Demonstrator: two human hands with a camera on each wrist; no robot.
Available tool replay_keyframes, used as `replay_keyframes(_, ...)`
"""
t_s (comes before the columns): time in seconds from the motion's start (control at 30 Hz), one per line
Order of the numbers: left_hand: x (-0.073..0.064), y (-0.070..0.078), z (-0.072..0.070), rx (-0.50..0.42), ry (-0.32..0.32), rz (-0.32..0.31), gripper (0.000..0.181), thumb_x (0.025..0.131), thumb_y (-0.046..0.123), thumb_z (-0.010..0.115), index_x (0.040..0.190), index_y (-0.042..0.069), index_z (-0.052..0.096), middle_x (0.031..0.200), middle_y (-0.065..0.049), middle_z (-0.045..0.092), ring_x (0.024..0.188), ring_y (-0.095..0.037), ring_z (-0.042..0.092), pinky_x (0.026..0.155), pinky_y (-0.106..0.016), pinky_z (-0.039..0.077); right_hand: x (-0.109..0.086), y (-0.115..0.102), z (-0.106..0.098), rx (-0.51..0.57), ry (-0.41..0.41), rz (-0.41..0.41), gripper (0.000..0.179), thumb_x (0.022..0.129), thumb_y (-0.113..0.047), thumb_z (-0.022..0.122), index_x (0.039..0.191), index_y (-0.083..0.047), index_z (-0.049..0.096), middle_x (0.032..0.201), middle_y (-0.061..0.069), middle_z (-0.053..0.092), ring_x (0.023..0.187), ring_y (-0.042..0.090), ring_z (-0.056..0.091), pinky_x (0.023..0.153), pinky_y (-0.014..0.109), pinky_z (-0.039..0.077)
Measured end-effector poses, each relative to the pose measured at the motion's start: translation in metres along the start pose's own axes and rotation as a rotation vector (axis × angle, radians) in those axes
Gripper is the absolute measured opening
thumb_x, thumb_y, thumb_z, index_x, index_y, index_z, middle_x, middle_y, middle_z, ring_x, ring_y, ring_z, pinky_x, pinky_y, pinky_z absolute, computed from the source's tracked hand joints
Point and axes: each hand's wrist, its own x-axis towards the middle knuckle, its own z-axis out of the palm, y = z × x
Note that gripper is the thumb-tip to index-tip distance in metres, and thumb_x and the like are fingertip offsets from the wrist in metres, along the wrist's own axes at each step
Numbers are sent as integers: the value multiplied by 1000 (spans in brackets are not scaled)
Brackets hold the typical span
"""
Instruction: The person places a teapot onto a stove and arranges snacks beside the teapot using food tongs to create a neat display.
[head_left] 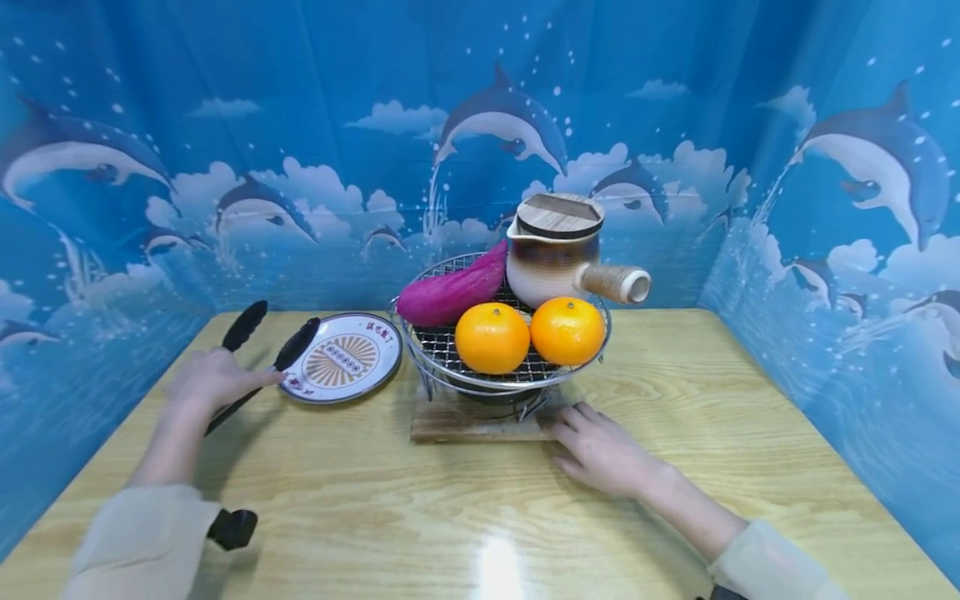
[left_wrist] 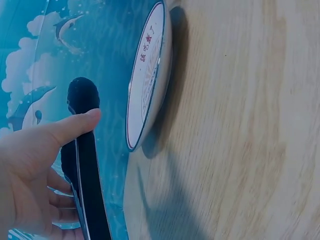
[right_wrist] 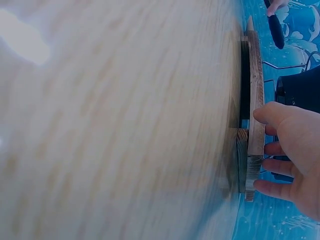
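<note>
My left hand (head_left: 213, 379) holds a pair of black tongs (head_left: 298, 343) beside a plate, thumb on one arm and fingers behind the other. In the head view the tong tips are spread apart. The white plate (head_left: 386, 367) has a blue rim and a striped centre. On the right, my right hand (head_left: 603, 450) rests at the near right corner of a wooden board (head_left: 465, 429), its thumb touching the edge in the right wrist view (right_wrist: 256, 90). Above the board stands a round wire grill (head_left: 435, 354) bearing a purple eggplant-like vegetable (head_left: 453, 292) and two oranges (head_left: 492, 337).
At the grill's back right sits a ceramic pot (head_left: 536, 275) with a wooden lid (head_left: 561, 215), its handle (head_left: 617, 283) jutting right past the rim. A dark burner (right_wrist: 300, 92) is under the grill. Dolphin-print curtains (head_left: 337, 100) enclose the wooden table (head_left: 360, 517).
</note>
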Motion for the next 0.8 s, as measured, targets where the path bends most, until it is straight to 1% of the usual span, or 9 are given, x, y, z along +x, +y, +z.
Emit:
replay_keyframes(0.07, 0, 2, 0, 7, -7, 26, 97, 66, 71, 63, 102, -19, 50, 95, -36, 48, 76, -40, 53, 53, -40, 44, 0, 0, 0, -2, -7, 5, 40, 76, -25, 72, 111, -6, 63, 107, 8, 58, 100, 26, 55, 86, 40, 47)
replay_keyframes(0.17, -2, 7, 1, 37, -18, 83, 108, 64, 71, 64, 113, -23, 45, 106, -43, 43, 89, -50, 50, 65, -51, 47, 0, 0, -1, -4, -26, 16, 40, 77, -26, 71, 111, -5, 63, 106, 8, 58, 100, 25, 55, 86, 40, 47)
replay_keyframes(0.23, -3, 11, 1, 63, -24, 115, 116, 62, 72, 66, 120, -24, 39, 114, -46, 39, 98, -55, 45, 75, -58, 44, 0, 0, -1, -7, -35, 22, 40, 77, -26, 71, 110, -5, 63, 105, 7, 58, 99, 25, 55, 86, 40, 47)
replay_keyframes(0.3, -4, 16, 2, 89, -32, 153, 121, 61, 71, 67, 125, -25, 32, 120, -47, 34, 104, -58, 39, 82, -62, 39, 0, 0, -1, -10, -40, 26, 41, 78, -27, 71, 111, -5, 63, 106, 8, 58, 100, 25, 54, 86, 40, 47)
replay_keyframes(0.4, -6, 20, 5, 123, -45, 201, 120, 60, 66, 71, 128, -24, 29, 124, -46, 31, 108, -59, 36, 83, -65, 37, -1, 0, 0, -10, -41, 27, 42, 77, -27, 71, 112, -4, 62, 107, 8, 58, 100, 25, 54, 86, 40, 47)
replay_keyframes(0.57, -9, 24, 11, 163, -48, 303, 116, 58, 57, 77, 131, -19, 30, 125, -43, 35, 110, -59, 36, 83, -67, 36, -1, 1, 0, -7, -34, 23, 44, 77, -27, 72, 113, -5, 62, 107, 8, 58, 100, 25, 54, 87, 40, 47)
replay_keyframes(0.67, -12, 26, 14, 180, -50, 361, 116, 56, 56, 79, 131, -18, 31, 125, -43, 37, 109, -58, 38, 84, -66, 36, -1, 0, 0, -8, -30, 22, 43, 76, -27, 72, 113, -6, 63, 108, 7, 58, 100, 25, 54, 86, 39, 47)
replay_keyframes(0.8, -17, 29, 20, 196, -40, 443, 113, 57, 54, 80, 130, -18, 33, 125, -43, 37, 110, -58, 39, 87, -64, 36, -1, 1, 0, -10, -27, 24, 42, 76, -27, 72, 111, -7, 63, 107, 6, 58, 99, 25, 54, 85, 39, 48)
